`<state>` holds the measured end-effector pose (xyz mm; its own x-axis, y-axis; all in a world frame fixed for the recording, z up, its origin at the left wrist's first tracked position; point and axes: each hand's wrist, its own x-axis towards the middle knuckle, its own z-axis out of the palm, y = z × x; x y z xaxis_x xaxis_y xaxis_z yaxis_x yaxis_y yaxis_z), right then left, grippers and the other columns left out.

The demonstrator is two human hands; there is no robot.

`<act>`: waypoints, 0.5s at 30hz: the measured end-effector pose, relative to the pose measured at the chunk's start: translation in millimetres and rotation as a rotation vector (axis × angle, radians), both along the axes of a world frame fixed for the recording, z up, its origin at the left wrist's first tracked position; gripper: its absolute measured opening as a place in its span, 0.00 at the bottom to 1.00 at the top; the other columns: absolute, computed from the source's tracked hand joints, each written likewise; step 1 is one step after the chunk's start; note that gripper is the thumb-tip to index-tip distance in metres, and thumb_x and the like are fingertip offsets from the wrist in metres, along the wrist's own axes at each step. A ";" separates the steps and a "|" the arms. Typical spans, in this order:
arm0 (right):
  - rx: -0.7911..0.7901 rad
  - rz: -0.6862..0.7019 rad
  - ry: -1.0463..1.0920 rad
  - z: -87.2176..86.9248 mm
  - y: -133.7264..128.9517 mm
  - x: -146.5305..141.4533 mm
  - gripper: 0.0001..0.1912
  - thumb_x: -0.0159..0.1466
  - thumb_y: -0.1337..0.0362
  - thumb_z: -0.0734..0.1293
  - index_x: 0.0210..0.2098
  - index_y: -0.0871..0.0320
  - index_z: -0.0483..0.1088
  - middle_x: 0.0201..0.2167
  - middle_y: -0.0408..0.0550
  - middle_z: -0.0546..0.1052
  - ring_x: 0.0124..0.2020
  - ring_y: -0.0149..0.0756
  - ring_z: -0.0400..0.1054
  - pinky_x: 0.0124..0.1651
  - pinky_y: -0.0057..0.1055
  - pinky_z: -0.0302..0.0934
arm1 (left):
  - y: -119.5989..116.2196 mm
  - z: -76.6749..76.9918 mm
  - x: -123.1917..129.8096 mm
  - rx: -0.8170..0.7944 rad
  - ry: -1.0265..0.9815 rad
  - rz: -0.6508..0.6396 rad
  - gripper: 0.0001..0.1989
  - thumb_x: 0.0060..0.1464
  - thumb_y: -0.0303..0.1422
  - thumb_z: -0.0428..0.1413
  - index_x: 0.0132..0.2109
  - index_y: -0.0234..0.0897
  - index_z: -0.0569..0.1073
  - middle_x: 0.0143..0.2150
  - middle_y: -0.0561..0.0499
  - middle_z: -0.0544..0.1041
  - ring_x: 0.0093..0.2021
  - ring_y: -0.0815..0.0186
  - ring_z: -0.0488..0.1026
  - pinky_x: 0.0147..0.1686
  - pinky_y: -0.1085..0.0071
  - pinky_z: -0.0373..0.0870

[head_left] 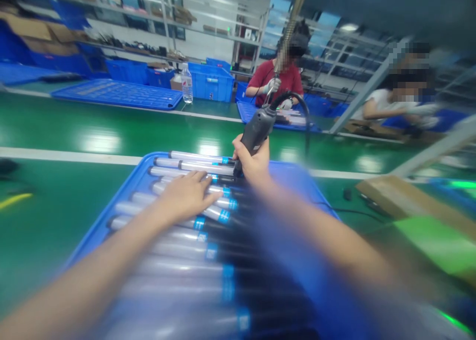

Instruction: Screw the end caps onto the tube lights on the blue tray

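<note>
Two bare hands are seen over a bright blue plastic tray [113, 201] at 12 o'clock, in which silver-white cylindrical tubes [197, 167] with blue bands and black ends are laid side by side. The open left hand [186, 196] is rested flat, palm down, across several tubes, with nothing gripped. A close grip is taken by the right hand [253, 164] around a dark grey electric screwdriver [258, 129], which is held tilted above the tray's far tubes, its black nose just beside them. A black cable [297, 99] is arched from the tool toward 1 o'clock. Beyond a glossy green bench surface [67, 126], a co-worker in a red shirt [278, 79] is seen at 12 o'clock, white-gloved hands raised over a second blue tray [247, 114]. A co-worker in a white shirt [383, 104] is seated at 2 o'clock. A clear plastic water bottle [187, 84] is stood beside a blue plastic crate [211, 84] at 12 o'clock.
</note>
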<state>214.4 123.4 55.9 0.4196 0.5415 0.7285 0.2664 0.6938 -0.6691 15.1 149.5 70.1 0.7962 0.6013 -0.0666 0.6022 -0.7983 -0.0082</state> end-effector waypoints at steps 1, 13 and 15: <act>0.004 0.005 0.004 -1.2 0.2 0.4 0.15 0.67 0.57 0.74 0.45 0.53 0.67 0.32 0.35 0.76 0.25 0.23 0.71 0.33 0.25 0.69 | -0.4 0.5 0.1 0.002 0.003 -0.001 0.34 0.72 0.53 0.44 0.70 0.33 0.71 0.74 0.37 0.66 0.73 0.45 0.64 0.69 0.50 0.65; -0.024 -0.030 -0.034 -6.5 1.1 -0.7 0.18 0.67 0.54 0.74 0.46 0.51 0.62 0.31 0.34 0.76 0.25 0.26 0.71 0.35 0.29 0.68 | 0.3 -1.2 -0.6 -0.024 -0.001 0.002 0.36 0.72 0.54 0.43 0.72 0.33 0.69 0.76 0.37 0.63 0.75 0.46 0.61 0.71 0.48 0.63; -0.030 -0.049 -0.032 -7.1 2.0 -1.4 0.19 0.66 0.54 0.74 0.46 0.51 0.62 0.30 0.34 0.76 0.25 0.26 0.70 0.34 0.29 0.68 | -0.1 -0.7 -0.7 -0.020 0.001 0.003 0.36 0.72 0.54 0.43 0.72 0.33 0.69 0.76 0.38 0.63 0.75 0.46 0.61 0.71 0.49 0.63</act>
<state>213.1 125.4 48.8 0.4224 0.5428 0.7259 0.3212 0.6592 -0.6799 14.4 149.4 69.4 0.7942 0.6024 -0.0799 0.6048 -0.7964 0.0073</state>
